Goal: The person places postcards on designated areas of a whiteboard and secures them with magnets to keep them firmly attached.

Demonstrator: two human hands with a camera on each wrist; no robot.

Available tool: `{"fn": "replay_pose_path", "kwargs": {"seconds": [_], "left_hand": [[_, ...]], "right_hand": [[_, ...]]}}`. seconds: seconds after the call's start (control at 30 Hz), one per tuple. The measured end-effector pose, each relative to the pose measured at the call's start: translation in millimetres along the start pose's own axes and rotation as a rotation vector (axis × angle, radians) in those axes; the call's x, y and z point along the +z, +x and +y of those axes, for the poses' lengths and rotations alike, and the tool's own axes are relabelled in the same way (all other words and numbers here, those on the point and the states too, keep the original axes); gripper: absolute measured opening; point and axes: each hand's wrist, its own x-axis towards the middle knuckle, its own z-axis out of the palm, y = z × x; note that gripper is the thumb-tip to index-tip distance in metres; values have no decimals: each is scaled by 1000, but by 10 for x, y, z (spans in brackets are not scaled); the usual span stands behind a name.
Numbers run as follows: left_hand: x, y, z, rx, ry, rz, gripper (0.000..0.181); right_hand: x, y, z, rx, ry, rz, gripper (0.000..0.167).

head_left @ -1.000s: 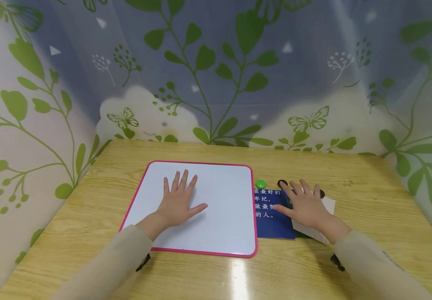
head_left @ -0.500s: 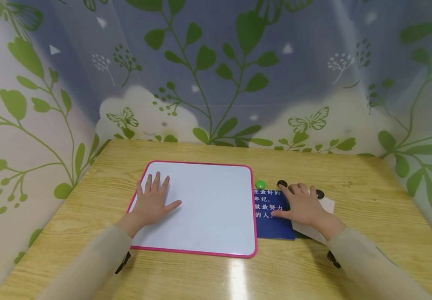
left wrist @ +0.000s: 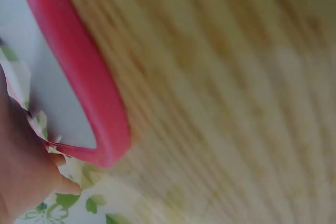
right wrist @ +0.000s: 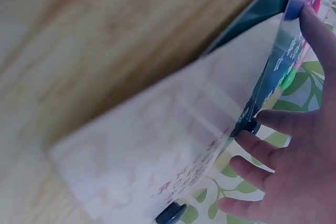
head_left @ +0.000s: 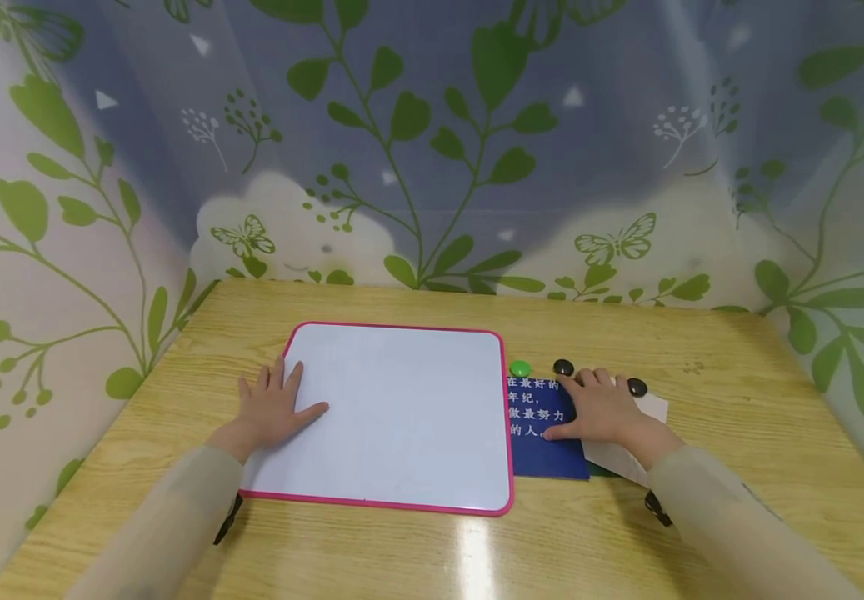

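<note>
A whiteboard (head_left: 394, 417) with a pink rim lies flat on the table. Over its left edge my left hand (head_left: 272, 410) is spread, thumb on the board side; whether it touches the surface is unclear. In the left wrist view the pink rim (left wrist: 79, 61) runs beside that hand. My right hand (head_left: 602, 410) lies over overlapping cards with its fingers slightly bent, gripping nothing. Beneath or beside it are a blue card (head_left: 549, 454) with white writing and a white card (head_left: 652, 408), seen larger as the pale sheet (right wrist: 173, 119) in the right wrist view.
A green round magnet (head_left: 520, 368) and two black ones, a left magnet (head_left: 563, 367) and a right magnet (head_left: 637, 387), sit along the cards' far edge. A dark green card (head_left: 602, 474) peeks out below. Patterned cloth (head_left: 432, 150) stands behind the wooden table (head_left: 372, 550).
My left hand has slid left from the middle of the whiteboard to its left edge. The right hand's fingers have bent somewhat, uncovering the black magnets. Board and cards stay put.
</note>
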Motion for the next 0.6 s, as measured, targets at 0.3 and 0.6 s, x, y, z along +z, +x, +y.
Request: {"fn": "replay_pose_path", "kwargs": {"seconds": [0.3,0.6], "left_hand": [[13,-6,-24,0,-55,-17,90],[0,-12,-15,-2,-50,-18,89]], "right_hand": [[-42,35,-16,22,64,-27,105],[-73,67,-123,87,216,-48,108]]}}
